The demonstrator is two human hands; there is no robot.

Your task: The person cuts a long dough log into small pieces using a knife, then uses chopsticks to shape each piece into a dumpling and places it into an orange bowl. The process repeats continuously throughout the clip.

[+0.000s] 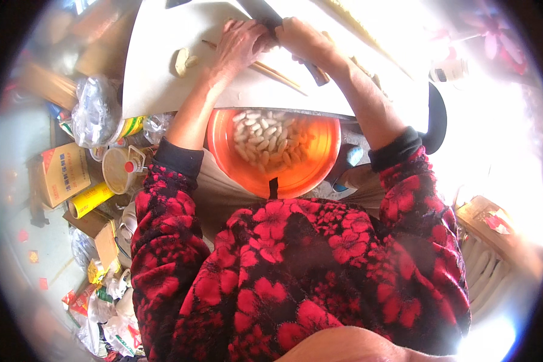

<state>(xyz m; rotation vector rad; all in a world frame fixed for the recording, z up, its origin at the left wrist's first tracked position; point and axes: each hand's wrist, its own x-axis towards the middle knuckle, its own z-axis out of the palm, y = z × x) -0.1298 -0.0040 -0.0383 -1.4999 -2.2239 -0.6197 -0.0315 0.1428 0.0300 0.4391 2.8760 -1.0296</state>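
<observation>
My right hand (308, 41) grips a kitchen knife; its dark blade (259, 10) points up and to the left, and its handle (317, 74) shows below the fist. Close beside the blade is my left hand (244, 43), fingers curled; whatever may be under its fingertips is hidden. Thin wooden chopsticks (278, 78) lie on the white board (154, 90), passing beneath the left hand. To the left of that hand rest pale oval pieces (181, 62). Below the board's near edge, an orange basin (316, 178) holds many similar white oval pieces (263, 138) in liquid.
A long yellowish strip (366, 34) runs across the board's glaring right side. At left are a cardboard box (65, 174), a yellow roll (90, 200), a clear plastic bag (95, 111) and a plastic jug (117, 169). Crumpled wrappers (117, 316) lie lower left. A wooden stool (484, 217) stands at right.
</observation>
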